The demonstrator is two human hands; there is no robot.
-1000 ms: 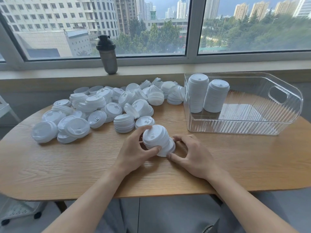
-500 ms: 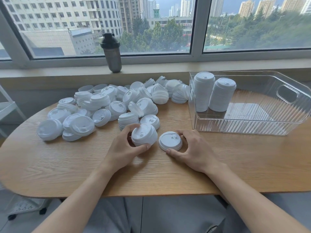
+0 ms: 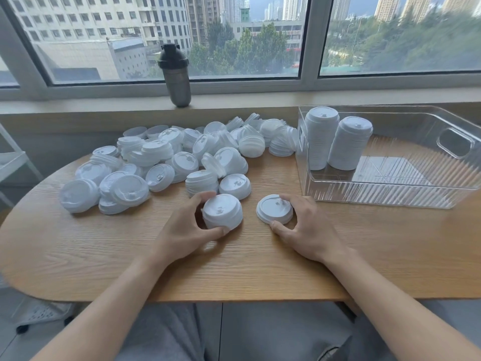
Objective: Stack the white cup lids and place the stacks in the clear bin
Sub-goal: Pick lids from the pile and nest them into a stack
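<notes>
We see our left hand blurred at the fingertips; the bin runs past the right edge.

A rounded light-wood table with visible grain stands against a beige window ledge. Above the ledge runs a wide window with grey frames, its panes showing daylight, tall apartment blocks, green trees and a dull sky. A dark shaker bottle with a black lid stands upright on the ledge. At the far left edge a pale shelf frame shows, and below the table a grey floor with a white wheeled base
</notes>
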